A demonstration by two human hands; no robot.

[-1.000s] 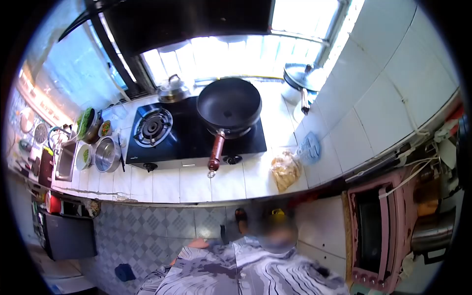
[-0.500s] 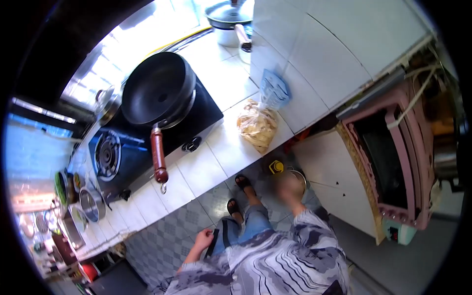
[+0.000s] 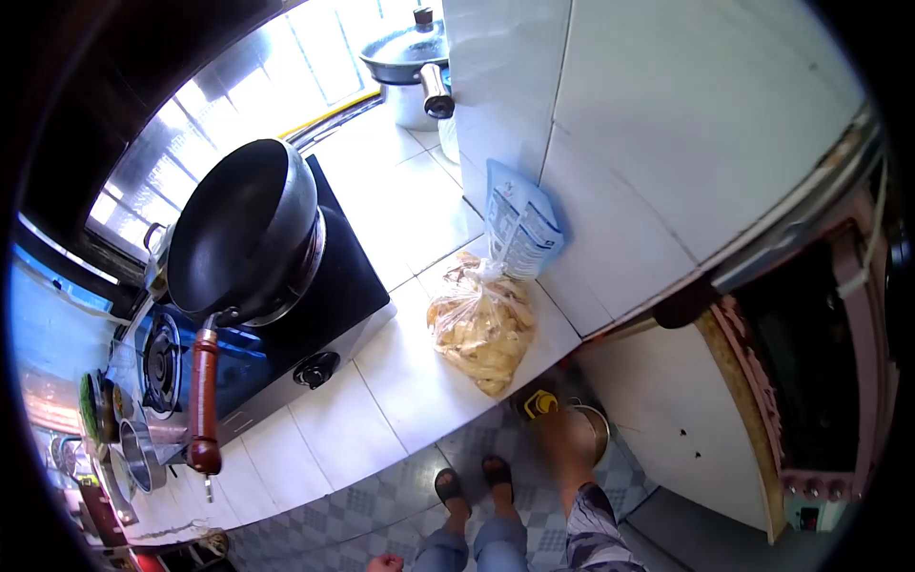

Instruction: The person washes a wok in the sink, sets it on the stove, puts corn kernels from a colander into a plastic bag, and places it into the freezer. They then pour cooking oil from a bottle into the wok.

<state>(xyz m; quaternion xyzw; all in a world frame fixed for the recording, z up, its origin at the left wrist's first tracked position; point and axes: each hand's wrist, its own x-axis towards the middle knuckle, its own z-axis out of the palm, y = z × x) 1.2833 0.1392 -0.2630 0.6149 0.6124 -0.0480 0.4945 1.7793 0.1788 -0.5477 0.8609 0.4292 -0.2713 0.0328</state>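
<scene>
My right hand (image 3: 569, 441) reaches down beside the counter, smeared by blur. It is close to a yellow-topped container (image 3: 541, 403) and in front of a round metal-rimmed vessel (image 3: 599, 431) on the floor; whether it grips either I cannot tell. At the bottom edge, my left hand (image 3: 386, 563) shows only in part, fingers curled, with nothing visible in them. On the counter corner lies a clear plastic bag of pale yellow-brown pieces (image 3: 483, 329), nearest to my right hand's side. Against the tiled wall behind it leans a blue printed pouch (image 3: 522, 221).
A black wok (image 3: 238, 234) with a reddish wooden handle (image 3: 204, 400) tilts on the gas stove (image 3: 348, 272); the handle juts past the counter edge. A lidded pan (image 3: 405, 55) stands by the window. To the right are a cabinet (image 3: 681, 410) and a pink oven (image 3: 753, 400).
The view has moved closer to the counter and shifted, so the bag looks larger and lower. My left hand has dropped to the bottom edge. My right hand stays low by the yellow-topped container.
</scene>
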